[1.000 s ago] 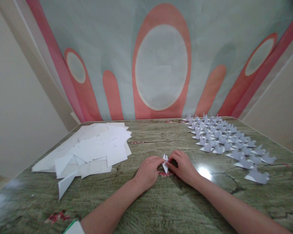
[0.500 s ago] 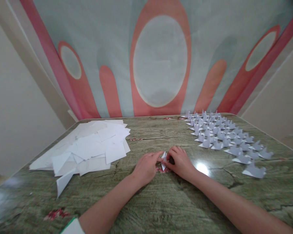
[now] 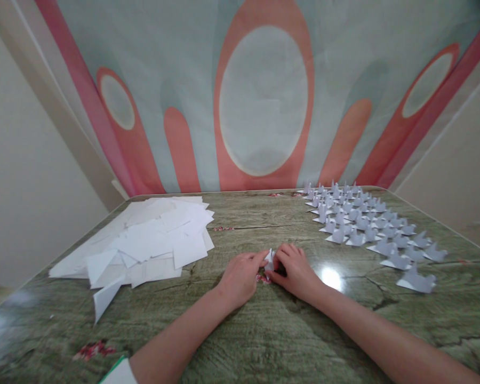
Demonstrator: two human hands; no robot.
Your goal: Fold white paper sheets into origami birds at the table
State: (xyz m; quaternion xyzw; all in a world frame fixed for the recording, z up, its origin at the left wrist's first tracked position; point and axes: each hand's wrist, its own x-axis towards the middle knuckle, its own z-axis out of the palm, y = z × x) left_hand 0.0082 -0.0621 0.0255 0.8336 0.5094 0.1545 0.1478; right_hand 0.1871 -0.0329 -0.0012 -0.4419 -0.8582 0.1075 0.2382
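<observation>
A small folded piece of white paper stands at the middle of the table, between my two hands. My left hand is closed at its left side, with the fingers pressed against the paper. From the right, my right hand pinches the same piece between thumb and fingers. Fingers cover much of it, so its exact shape is partly hidden. To the right stand several rows of folded white paper birds. A loose pile of white paper sheets lies to the left.
The table has a green-brown wood-grain top. One bent sheet sticks out from the pile's near edge. The nearest paper bird sits beyond my right forearm. A patterned curtain hangs behind the table's far edge.
Both hands have shifted very slightly around the folded paper, which now shows a little differently between the fingers. The pile and the paper birds stay where they were.
</observation>
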